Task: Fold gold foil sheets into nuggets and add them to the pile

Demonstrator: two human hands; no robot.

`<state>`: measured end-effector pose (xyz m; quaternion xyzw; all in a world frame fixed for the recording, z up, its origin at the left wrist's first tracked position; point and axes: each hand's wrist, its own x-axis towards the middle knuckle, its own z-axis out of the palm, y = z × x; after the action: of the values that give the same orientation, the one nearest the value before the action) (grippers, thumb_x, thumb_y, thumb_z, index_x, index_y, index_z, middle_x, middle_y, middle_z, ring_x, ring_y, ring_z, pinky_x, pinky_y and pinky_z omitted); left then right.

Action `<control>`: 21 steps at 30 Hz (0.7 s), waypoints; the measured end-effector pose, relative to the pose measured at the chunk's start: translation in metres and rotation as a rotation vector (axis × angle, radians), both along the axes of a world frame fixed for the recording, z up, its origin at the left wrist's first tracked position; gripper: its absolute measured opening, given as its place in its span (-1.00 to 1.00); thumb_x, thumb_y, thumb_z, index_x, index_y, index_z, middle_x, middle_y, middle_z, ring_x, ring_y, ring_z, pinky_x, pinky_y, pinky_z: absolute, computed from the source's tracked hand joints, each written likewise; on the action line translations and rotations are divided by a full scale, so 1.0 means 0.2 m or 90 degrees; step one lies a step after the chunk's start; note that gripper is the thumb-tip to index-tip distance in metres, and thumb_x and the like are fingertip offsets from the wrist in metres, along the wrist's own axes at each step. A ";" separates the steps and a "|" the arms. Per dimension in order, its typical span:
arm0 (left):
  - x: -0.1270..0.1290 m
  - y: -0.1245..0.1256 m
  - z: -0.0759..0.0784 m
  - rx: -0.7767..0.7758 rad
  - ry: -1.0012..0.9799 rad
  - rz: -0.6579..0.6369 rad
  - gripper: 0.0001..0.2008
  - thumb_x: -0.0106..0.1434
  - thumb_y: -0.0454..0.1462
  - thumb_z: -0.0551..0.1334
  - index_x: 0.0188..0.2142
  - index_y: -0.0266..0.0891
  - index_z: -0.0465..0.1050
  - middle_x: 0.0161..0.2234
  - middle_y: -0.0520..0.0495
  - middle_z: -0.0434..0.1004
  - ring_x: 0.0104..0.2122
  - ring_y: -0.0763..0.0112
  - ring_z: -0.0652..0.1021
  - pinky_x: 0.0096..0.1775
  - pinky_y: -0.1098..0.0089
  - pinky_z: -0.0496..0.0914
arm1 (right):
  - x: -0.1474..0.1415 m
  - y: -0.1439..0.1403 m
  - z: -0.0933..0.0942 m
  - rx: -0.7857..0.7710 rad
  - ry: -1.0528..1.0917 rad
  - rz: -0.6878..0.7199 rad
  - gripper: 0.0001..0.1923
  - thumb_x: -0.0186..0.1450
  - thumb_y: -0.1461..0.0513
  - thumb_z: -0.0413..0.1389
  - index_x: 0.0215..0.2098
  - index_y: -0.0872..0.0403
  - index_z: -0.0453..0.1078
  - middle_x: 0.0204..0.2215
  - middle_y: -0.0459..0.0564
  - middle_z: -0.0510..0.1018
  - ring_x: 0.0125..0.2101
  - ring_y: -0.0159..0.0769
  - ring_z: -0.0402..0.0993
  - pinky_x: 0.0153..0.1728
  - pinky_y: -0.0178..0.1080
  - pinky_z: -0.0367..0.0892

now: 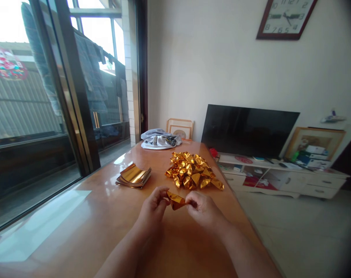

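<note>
A folded piece of shiny gold foil paper (176, 200) is stretched between my two hands, just above the wooden table (111, 227). My left hand (154, 204) pinches its left end between thumb and fingers. At the right end, my right hand (203, 208) grips the opposite tip. Beyond my hands, slightly right, lies a heap of folded gold foil pieces (193, 170). A stack of flat gold foil sheets (133, 175), its edges curling up, rests to the left of that heap.
Folded grey and white cloth (159, 139) lies at the table's far end, near picture frames (180, 127) against the wall. A television (249, 131) stands on a white cabinet (303, 181) to the right. The table's right edge borders the floor; glass sliding doors (74, 92) line the left.
</note>
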<state>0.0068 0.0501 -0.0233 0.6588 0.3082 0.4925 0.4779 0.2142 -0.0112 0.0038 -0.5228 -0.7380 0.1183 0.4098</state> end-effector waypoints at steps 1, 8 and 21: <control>0.00 0.00 0.00 0.015 0.021 0.010 -0.75 0.26 -0.27 0.20 -0.05 -0.17 0.37 -0.24 -0.03 0.52 -0.26 0.33 0.52 -0.16 0.33 0.37 | 0.01 0.00 0.00 -0.006 0.010 -0.001 -0.80 0.15 0.45 0.07 -0.39 0.04 0.41 -0.47 -0.19 0.47 -0.46 -0.41 0.35 -0.42 -0.38 0.16; -0.03 -0.04 0.04 0.109 0.206 0.039 -0.94 0.20 -0.34 0.21 -0.31 -0.16 0.40 -0.44 0.06 0.43 -0.42 0.39 0.40 -0.34 0.42 0.23 | 0.07 0.05 -0.03 -0.070 0.083 -0.009 -0.86 0.13 0.41 0.08 -0.43 0.06 0.38 -0.55 -0.22 0.37 -0.52 -0.44 0.23 -0.48 -0.40 0.11; -0.09 -0.16 0.28 0.146 0.381 -0.105 -0.79 0.23 -0.39 0.13 -0.25 -0.15 0.52 -0.32 -0.03 0.57 -0.32 0.29 0.52 -0.30 0.40 0.30 | 0.10 0.05 0.00 -0.131 0.143 0.040 -0.86 0.12 0.41 0.09 -0.41 0.08 0.40 -0.55 -0.23 0.39 -0.52 -0.45 0.23 -0.48 -0.41 0.11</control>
<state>-0.0111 0.0177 0.0327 0.8466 0.3230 0.2684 0.3268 0.2334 -0.0019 0.0046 -0.5220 -0.6875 0.2642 0.4302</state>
